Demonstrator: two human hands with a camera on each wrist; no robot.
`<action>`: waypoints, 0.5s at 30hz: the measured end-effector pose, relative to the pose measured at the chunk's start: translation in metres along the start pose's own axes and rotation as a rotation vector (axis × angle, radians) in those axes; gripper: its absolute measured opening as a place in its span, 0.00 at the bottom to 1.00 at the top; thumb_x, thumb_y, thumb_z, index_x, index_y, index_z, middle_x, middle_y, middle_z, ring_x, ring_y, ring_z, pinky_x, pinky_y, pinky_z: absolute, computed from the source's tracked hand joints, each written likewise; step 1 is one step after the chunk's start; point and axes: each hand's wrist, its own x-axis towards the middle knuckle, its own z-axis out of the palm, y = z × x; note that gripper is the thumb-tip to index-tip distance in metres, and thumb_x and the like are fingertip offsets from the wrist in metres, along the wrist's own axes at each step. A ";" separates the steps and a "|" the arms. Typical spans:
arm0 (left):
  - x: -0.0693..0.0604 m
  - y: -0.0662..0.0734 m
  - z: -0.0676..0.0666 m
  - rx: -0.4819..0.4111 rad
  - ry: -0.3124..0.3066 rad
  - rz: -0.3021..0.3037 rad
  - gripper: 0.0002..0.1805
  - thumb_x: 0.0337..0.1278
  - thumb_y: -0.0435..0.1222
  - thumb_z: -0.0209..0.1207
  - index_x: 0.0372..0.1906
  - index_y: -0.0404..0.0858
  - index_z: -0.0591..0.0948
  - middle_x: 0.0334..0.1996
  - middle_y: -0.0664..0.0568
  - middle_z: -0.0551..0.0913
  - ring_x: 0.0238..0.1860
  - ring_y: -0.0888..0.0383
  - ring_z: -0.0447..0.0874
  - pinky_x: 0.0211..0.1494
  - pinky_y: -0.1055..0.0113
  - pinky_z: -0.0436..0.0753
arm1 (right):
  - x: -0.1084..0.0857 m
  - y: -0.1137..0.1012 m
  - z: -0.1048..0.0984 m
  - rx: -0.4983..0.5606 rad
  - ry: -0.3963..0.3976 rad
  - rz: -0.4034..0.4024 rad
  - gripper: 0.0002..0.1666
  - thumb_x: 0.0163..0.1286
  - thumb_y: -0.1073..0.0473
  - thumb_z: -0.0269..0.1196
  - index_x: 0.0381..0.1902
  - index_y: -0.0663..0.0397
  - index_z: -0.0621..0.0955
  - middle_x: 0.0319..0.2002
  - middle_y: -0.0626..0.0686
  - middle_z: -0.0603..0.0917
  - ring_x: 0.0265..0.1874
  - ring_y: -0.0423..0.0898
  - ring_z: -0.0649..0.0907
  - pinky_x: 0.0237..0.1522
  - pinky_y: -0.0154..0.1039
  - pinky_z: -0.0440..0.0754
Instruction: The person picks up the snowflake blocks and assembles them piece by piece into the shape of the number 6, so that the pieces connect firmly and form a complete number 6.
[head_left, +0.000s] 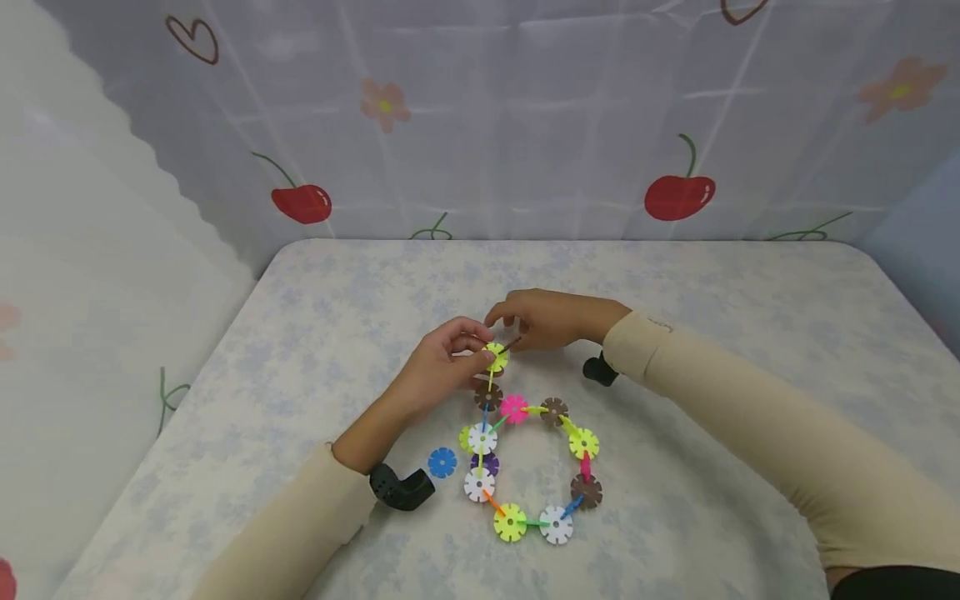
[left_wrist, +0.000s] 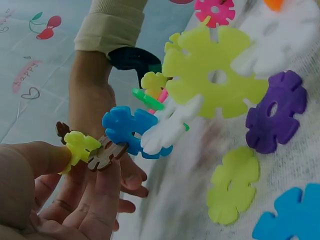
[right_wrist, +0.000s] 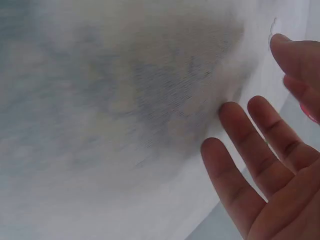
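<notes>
Thumb and fingers of my left hand (head_left: pixel 442 367) pinch a yellow notched flower disc (head_left: pixel 496 356) at the upper end of a linked chain. A brown disc (left_wrist: pixel 63 131) is slotted into it, edge-on in the head view. My right hand (head_left: pixel 553 318) is just beyond that brown disc; in the right wrist view its fingers are spread, with nothing between them. Below the pinched disc hang another brown disc (head_left: pixel 489 396) and a blue disc (left_wrist: pixel 127 129), leading to a white disc (head_left: pixel 482 438). There the chain joins a ring of interlocked coloured discs, including a pink disc (head_left: pixel 514 409).
A loose blue disc (head_left: pixel 442 462) lies left of the ring. Purple (left_wrist: pixel 276 111) and yellow (left_wrist: pixel 233 185) discs lie beside the ring's left side, partly covered in the head view. The patterned tablecloth (head_left: pixel 712 333) meets a cherry-print curtain (head_left: pixel 510 125) at the back.
</notes>
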 end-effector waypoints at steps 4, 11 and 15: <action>-0.008 -0.003 -0.003 -0.011 0.014 0.011 0.13 0.69 0.27 0.59 0.55 0.32 0.75 0.43 0.43 0.81 0.43 0.49 0.87 0.45 0.53 0.86 | 0.023 -0.006 0.001 -0.051 -0.050 -0.052 0.27 0.70 0.61 0.69 0.66 0.46 0.79 0.50 0.54 0.78 0.42 0.47 0.78 0.47 0.43 0.79; -0.013 -0.008 -0.009 -0.041 0.016 0.023 0.10 0.68 0.26 0.59 0.51 0.31 0.76 0.41 0.43 0.79 0.40 0.52 0.86 0.45 0.52 0.87 | 0.041 -0.018 0.008 -0.140 -0.082 -0.138 0.13 0.70 0.63 0.68 0.51 0.47 0.87 0.46 0.51 0.77 0.43 0.46 0.77 0.48 0.40 0.76; -0.013 -0.009 -0.012 -0.042 0.013 0.028 0.10 0.69 0.25 0.59 0.51 0.31 0.76 0.41 0.43 0.79 0.39 0.52 0.86 0.44 0.52 0.87 | 0.045 -0.020 0.010 -0.137 -0.060 -0.172 0.08 0.71 0.66 0.67 0.43 0.48 0.87 0.37 0.51 0.77 0.35 0.46 0.74 0.41 0.39 0.74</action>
